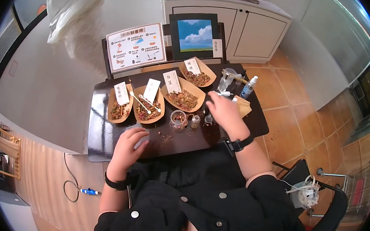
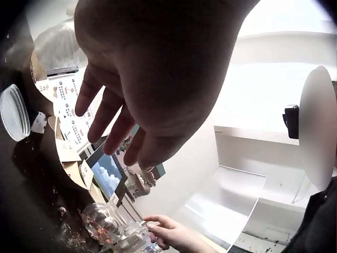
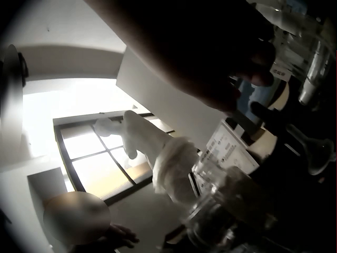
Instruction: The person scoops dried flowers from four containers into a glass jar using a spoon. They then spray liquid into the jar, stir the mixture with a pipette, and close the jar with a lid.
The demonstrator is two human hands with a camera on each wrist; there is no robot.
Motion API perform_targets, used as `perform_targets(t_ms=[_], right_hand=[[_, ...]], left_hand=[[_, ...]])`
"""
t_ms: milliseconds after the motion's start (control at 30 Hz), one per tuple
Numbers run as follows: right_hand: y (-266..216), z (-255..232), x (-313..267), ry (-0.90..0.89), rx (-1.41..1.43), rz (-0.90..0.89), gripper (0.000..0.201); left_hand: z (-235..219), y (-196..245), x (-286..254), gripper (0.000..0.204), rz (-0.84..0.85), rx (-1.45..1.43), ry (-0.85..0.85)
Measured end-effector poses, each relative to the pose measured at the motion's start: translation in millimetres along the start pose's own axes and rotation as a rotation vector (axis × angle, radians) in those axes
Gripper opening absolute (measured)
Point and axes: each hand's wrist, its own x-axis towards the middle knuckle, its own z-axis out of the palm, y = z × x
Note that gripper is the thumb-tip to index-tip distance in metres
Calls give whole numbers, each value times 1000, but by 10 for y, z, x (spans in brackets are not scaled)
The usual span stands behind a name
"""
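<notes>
My left hand (image 1: 128, 150) hovers over the table's front edge at the left, fingers loosely bent and holding nothing. In the left wrist view its fingers hang apart. My right hand (image 1: 227, 112) reaches over the table's right part, fingertips close to a white nozzle top (image 1: 225, 93) and a clear plastic cup (image 1: 227, 78); nothing shows in its fingers. Between the hands stand a glass jar (image 1: 178, 120) with dried petals inside and a small glass bottle (image 1: 195, 121). A small funnel (image 3: 318, 155) lies below the right hand in the right wrist view.
Boat-shaped paper trays of dried flowers (image 1: 183, 98) with white label cards line the table (image 1: 99, 139). White plastic spoons (image 1: 147, 104) lie across one. Behind stand an instruction board (image 1: 137, 47) and a framed sky picture (image 1: 195, 35). A spray bottle (image 1: 249, 87) stands at the right.
</notes>
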Motion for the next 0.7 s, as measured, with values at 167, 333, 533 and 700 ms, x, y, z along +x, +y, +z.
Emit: perform_targets(t_ms=[167, 333, 533, 700], right_hand=[[83, -432, -24, 401, 87, -15, 13], [395, -556, -39, 294, 41, 157, 19], [553, -320, -41, 58, -71, 264, 29], [548, -165, 10, 68, -37, 277, 30]], left_hand=[[-56, -161, -122, 28, -83, -15, 29], [-57, -211, -162, 27, -139, -13, 44], [17, -183, -167, 25, -146, -25, 15], [-41, -255, -181, 23, -186, -4, 15]])
